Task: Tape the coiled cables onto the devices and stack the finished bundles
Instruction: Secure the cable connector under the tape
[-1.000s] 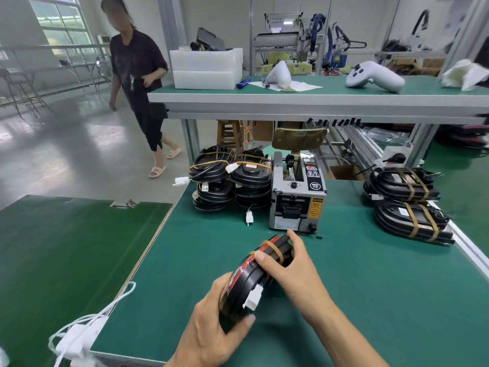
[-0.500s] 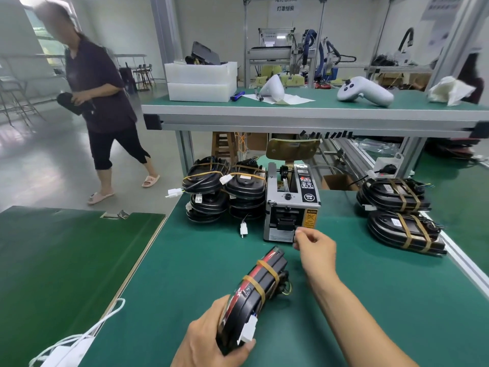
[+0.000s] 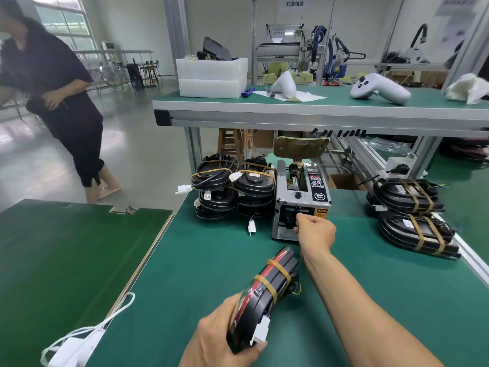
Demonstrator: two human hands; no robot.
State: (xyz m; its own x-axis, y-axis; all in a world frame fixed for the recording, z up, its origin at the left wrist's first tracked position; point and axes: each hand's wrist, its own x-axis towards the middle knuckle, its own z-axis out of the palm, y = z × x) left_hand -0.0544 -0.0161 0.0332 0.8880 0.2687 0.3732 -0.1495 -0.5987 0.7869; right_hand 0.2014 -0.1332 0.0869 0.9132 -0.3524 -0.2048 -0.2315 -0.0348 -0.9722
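1. On the far left, a second green surface (image 3: 66, 260), parted from the green counter (image 3: 370, 300) by a narrow gap running along the counter's left edge; white cord (image 3: 87, 337) lying across that gap near the bottom.
2. Bare green mat in front of the left stacks and along the near right of the counter; the counter's right edge bounded by a pale rail (image 3: 473, 258).
3. Overhead, an upper shelf (image 3: 317, 109) spanning the back, its aluminium lip above the tape dispenser.
4. Left hand (image 3: 225, 337) at the lower middle, fingers curled round the near end of one device bundle (image 3: 267, 290), holding it tilted with its far end toward the dispenser.
5. Bundle: black casing with a red stripe, coiled cable against it, two tan tape bands across the far half, a white connector (image 3: 260, 332) hanging at the near end.
6. Behind, at the counter's back left, two stacks of black bundles (image 3: 232, 189), side by side, exact count per stack unclear.
7. One grey tape dispenser (image 3: 301, 200) just right of those stacks.
8. Right hand (image 3: 315, 229) at the dispenser's front opening, fingers curled there; tape between them not discernible.
9. At the far right, two finished bundles (image 3: 412, 213), each with two tan bands, lying one in front of the other near the rail.
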